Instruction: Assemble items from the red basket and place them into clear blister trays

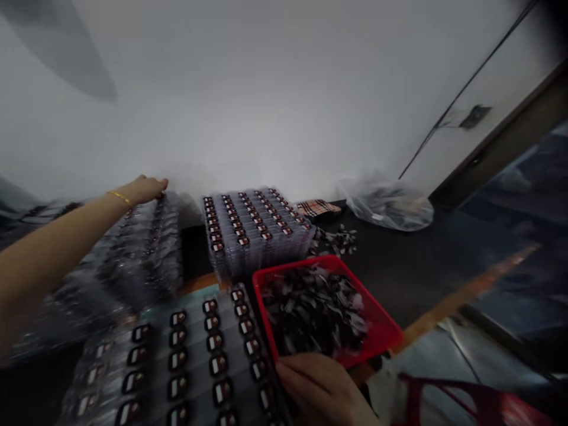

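Observation:
My left hand [151, 189], with a yellow bracelet at its wrist, reaches to the far left. Its fingers curl closed on the top edge of a clear plastic tray in a stack [151, 248]. Close in front lies a tray sheet [195, 355] with rows of small dark-framed pieces in its pockets. My right hand [323, 384] is low, between this sheet's right side and the front rim of a red basket [381, 331]. Its fingers are pressed together and their tips are partly hidden. Inside the basket are many small black and clear pieces [315, 307].
A second stack of filled trays [252, 225] stands behind the basket, by the wall. Loose small pieces [339, 239], a checked cloth item [317, 207] and a clear plastic bag [390, 204] lie on the dark table. A dark red frame [452, 393] is at lower right.

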The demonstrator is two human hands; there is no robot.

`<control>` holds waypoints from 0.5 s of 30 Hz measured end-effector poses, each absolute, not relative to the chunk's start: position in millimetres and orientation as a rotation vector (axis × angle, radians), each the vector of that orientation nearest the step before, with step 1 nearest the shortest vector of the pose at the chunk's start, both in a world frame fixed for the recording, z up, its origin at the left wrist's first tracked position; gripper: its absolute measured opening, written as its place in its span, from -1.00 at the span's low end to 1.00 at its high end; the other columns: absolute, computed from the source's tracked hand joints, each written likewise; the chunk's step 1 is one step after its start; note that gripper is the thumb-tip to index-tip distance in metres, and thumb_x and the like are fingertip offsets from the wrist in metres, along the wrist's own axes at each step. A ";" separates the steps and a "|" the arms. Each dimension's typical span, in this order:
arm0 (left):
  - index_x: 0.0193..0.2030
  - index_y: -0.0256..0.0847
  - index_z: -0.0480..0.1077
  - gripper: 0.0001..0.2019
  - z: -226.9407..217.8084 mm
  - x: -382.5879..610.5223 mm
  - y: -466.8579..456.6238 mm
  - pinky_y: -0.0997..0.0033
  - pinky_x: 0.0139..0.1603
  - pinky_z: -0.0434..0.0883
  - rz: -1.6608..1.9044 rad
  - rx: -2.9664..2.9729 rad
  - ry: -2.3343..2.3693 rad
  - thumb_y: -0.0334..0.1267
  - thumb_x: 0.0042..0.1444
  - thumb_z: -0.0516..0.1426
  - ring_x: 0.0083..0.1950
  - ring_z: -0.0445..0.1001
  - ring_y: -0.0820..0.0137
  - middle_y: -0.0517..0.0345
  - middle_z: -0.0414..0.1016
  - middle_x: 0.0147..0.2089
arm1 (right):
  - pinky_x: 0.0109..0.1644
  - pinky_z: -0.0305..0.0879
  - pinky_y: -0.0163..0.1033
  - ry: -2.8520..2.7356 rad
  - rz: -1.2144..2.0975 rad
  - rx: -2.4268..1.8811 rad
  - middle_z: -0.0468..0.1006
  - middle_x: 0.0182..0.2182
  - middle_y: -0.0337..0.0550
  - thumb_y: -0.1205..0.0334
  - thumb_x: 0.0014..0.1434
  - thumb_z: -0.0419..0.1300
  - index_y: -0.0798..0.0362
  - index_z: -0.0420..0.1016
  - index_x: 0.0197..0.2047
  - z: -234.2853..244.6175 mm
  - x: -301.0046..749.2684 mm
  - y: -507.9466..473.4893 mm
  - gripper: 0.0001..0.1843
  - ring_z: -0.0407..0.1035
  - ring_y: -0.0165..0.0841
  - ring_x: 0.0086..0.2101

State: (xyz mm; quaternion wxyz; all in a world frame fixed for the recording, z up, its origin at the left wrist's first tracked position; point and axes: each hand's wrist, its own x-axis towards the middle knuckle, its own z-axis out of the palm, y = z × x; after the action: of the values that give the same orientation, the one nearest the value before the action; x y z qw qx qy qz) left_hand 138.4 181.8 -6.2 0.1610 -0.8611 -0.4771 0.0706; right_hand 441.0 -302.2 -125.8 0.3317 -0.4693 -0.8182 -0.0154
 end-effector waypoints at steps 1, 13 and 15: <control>-0.07 -0.49 0.36 -0.83 -6.6 137.9 179.9 0.41 -0.02 0.30 0.208 -2.453 -1.346 -0.42 0.26 0.08 -0.25 0.36 0.48 0.17 0.52 -0.37 | -0.05 0.48 -0.37 -2.130 -0.034 -1.231 0.66 -0.17 -0.08 0.33 0.33 0.08 0.06 0.43 0.10 -122.9 439.2 -300.3 -0.69 0.55 -0.40 -0.18; 0.28 -0.28 0.24 -0.48 25.9 114.7 62.6 0.12 0.18 0.09 -0.126 -2.391 -0.989 -0.08 0.33 -0.20 0.10 0.38 0.31 0.20 0.41 -0.11 | 0.03 0.38 -0.23 -1.931 -0.011 -2.264 0.62 -0.14 0.02 0.34 0.33 0.02 0.13 0.58 -0.09 -131.4 490.3 -192.7 -0.71 0.52 -0.25 -0.12; 0.17 -0.22 0.38 -0.41 23.1 102.8 1.5 0.11 0.20 0.12 -0.283 -2.517 -0.931 0.06 0.30 -0.24 0.09 0.41 0.30 0.21 0.43 -0.08 | -0.02 0.38 -0.18 -1.972 0.006 -2.338 0.62 -0.17 0.12 0.34 0.31 0.05 0.19 0.58 -0.15 -135.5 489.1 -173.0 -0.74 0.52 -0.17 -0.14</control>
State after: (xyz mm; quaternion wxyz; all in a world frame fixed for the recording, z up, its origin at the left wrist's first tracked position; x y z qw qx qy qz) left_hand 102.8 1.5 23.1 0.2196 -0.9100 -0.3366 -0.1023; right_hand 489.1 -173.0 -135.5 0.0414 -0.7638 -0.6441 0.0021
